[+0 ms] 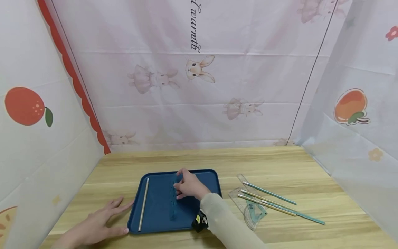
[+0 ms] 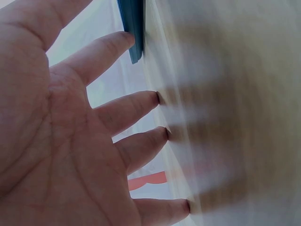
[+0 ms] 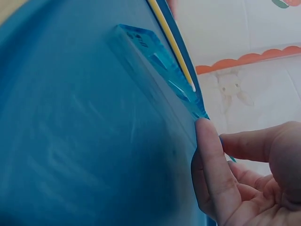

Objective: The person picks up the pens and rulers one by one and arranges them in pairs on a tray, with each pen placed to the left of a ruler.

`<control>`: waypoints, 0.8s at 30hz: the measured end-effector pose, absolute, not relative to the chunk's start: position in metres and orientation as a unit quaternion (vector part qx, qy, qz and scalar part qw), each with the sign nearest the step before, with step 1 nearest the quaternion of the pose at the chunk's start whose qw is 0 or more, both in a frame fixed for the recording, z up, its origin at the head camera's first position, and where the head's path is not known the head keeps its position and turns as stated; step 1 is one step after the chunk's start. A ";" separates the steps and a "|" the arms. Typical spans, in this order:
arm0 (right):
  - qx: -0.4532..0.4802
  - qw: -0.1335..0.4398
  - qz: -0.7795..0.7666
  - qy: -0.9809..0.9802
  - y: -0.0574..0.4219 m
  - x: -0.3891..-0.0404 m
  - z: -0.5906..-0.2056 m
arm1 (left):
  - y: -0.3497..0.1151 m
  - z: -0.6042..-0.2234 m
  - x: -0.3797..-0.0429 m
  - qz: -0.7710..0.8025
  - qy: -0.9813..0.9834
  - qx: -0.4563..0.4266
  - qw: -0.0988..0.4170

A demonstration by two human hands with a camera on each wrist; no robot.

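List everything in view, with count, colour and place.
Wooden table: one, light brown, lower half
Rimmed rectangular tray: one, blue, on table
Transparent plastic ruler: one, blue, over tray
Slim pencil: one, gold, tray's left side
Loose pencils: four, two gold, two teal, right of tray
Triangular plastic set square: one, teal, partly beneath loose pencils
Clear plastic drawing tools: count unclear, colourless, partly beneath pencils
Printed cloth panels: three, pale, around table
Wrist device: one, black and yellow, right wrist
Long sleeve: one, cream, right arm
Left hand: one, bare, at tray's left edge
Right hand: one, bare, pinching ruler

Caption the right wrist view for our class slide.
The right grip pinches a translucent ruler over a blue tray holding a pencil.
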State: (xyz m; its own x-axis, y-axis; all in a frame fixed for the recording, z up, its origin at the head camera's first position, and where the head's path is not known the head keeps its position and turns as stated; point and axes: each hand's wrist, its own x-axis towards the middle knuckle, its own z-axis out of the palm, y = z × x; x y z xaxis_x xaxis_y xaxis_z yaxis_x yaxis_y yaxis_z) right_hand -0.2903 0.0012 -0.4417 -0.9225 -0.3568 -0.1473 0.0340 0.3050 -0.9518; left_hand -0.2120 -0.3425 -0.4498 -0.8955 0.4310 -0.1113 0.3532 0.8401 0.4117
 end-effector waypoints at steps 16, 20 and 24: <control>-0.092 0.175 -0.571 0.797 -0.033 -0.289 -0.441 | -0.344 -0.453 -0.211 0.200 0.952 0.213 0.090; -0.088 0.177 -0.566 0.800 -0.043 -0.287 -0.440 | -0.346 -0.457 -0.213 0.203 0.951 0.216 0.089; -0.083 0.178 -0.559 0.805 -0.053 -0.285 -0.437 | -0.350 -0.465 -0.216 0.195 0.952 0.226 0.073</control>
State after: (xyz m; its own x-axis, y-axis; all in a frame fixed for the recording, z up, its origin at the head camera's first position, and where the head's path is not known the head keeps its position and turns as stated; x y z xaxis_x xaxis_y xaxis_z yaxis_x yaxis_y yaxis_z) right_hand -0.2852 -0.0534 -0.4369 -0.9228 -0.3332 -0.1935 0.0651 0.3601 -0.9306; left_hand -0.2165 -0.3497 -0.4649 -0.8872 0.4586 -0.0507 0.4018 0.8221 0.4033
